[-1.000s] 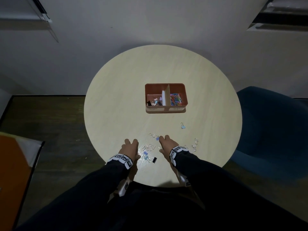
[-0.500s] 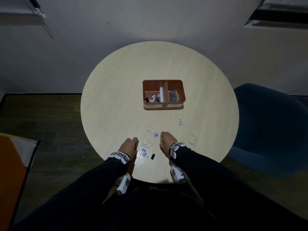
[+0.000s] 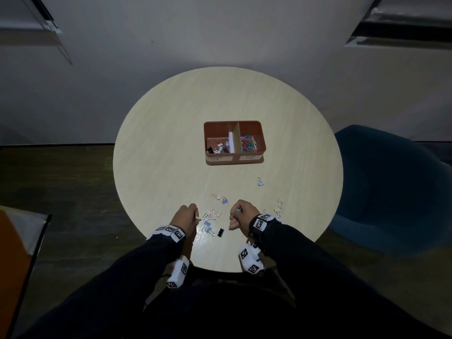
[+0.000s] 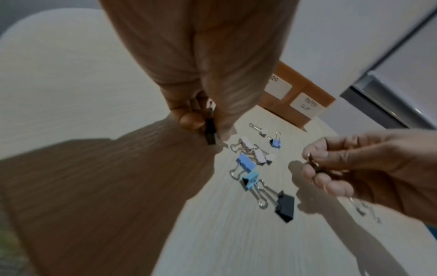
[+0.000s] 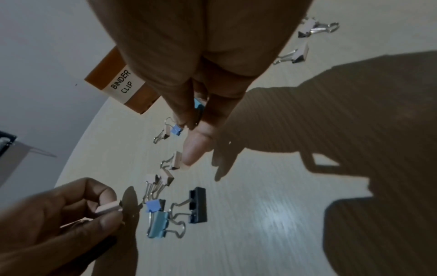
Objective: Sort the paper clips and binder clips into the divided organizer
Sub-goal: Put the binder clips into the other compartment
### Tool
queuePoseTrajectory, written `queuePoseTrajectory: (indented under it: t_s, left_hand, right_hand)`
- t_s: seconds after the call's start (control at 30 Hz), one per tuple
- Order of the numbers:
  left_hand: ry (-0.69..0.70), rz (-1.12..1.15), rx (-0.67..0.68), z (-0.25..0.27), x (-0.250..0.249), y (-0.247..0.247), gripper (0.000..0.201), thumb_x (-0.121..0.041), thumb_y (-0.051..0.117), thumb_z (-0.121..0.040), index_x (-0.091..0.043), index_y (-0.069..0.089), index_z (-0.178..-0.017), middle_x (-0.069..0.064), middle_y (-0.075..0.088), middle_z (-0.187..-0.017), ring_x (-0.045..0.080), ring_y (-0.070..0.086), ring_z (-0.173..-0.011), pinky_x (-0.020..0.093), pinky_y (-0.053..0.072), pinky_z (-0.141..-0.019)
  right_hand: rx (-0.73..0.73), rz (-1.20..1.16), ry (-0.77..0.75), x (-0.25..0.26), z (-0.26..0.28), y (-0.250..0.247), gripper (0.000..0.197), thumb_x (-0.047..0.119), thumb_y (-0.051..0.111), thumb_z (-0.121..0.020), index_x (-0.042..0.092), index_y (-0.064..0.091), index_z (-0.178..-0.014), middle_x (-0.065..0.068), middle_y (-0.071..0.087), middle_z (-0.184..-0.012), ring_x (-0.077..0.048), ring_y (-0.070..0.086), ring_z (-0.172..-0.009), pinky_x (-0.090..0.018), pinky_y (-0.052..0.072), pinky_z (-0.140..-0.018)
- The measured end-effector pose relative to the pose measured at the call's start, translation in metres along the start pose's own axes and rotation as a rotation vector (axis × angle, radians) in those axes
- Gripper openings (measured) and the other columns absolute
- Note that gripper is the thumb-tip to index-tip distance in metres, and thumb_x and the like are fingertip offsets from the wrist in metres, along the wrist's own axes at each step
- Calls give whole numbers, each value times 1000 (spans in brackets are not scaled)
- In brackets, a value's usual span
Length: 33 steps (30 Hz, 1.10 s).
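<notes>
The brown divided organizer (image 3: 234, 160) stands mid-table. Its left half, labelled BINDER CLIP, holds several binder clips (image 3: 219, 148); its right half holds coloured paper clips (image 3: 249, 144). My left hand (image 3: 194, 215) pinches a pale pink binder clip (image 5: 107, 207) just left of the loose pile. My right hand (image 3: 236, 212) grips a light blue binder clip (image 5: 198, 106) on the pile's right, one finger pointing down. Between them lie loose clips, among them a black one (image 3: 220, 232) and blue ones (image 3: 207, 225).
A lone blue binder clip (image 3: 260, 183) lies between the pile and the organizer. Pale clips (image 3: 278, 206) sit right of my right wrist. The round table (image 3: 171, 118) ends close to my body. A blue chair (image 3: 391, 192) stands at the right.
Both hands lay on the table at the clip pile. Now each has curled round a binder clip and lifted a little off the surface.
</notes>
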<state>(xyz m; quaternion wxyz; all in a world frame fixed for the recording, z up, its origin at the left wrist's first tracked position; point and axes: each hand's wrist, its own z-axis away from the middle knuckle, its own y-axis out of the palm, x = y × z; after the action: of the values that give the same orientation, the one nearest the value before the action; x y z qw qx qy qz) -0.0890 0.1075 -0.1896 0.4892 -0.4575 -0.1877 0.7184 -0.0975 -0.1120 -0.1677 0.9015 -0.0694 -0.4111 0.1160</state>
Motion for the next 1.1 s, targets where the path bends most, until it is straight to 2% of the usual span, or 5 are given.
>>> queuePoseTrajectory:
  t_s: [0.17, 0.3, 0.57, 0.8, 1.1]
  left_hand:
    - [0, 232, -7, 6, -1, -10, 2, -12, 48, -95, -14, 48, -95, 1, 68, -84, 17, 61, -76, 25, 41, -63]
    - [-13, 296, 26, 7, -2, -9, 20, -9, 37, -99, -25, 48, -105, 0, 67, -82, 15, 62, -75, 23, 42, -66]
    - [47, 116, 20, 8, -8, 4, 22, -35, 66, -85, -19, 52, -88, -2, 61, -85, 20, 58, -78, 31, 43, -67]
    - [105, -28, -20, 13, -6, 20, 19, -33, 50, -96, -16, 50, -89, 1, 57, -86, 26, 57, -77, 38, 47, -71]
    - [209, -91, 14, 11, -11, 9, 8, -17, 44, -93, -18, 50, -98, 2, 54, -95, 24, 53, -83, 39, 47, -77]
  right_hand:
    - [25, -34, 121, 7, 2, 7, 18, 15, 41, -82, 9, 57, -77, -14, 50, -68, -24, 51, -43, -38, 53, -57]
    - [126, 552, -53, 11, 8, 11, 34, 48, 50, -88, 19, 43, -75, -1, 52, -69, -18, 54, -55, -30, 43, -61]
    - [259, 1138, -268, 0, 12, 24, 57, 48, 71, -79, 18, 38, -115, -7, 54, -105, -30, 59, -87, -36, 44, -70]
    - [253, 1141, -273, -7, 16, 27, 38, 34, 59, -93, 11, 41, -118, -12, 55, -117, -35, 60, -98, -33, 38, -69]
    - [195, 979, -165, 2, 17, 21, 18, 28, 37, -97, 11, 40, -103, -11, 54, -93, -29, 49, -75, -34, 35, -66]
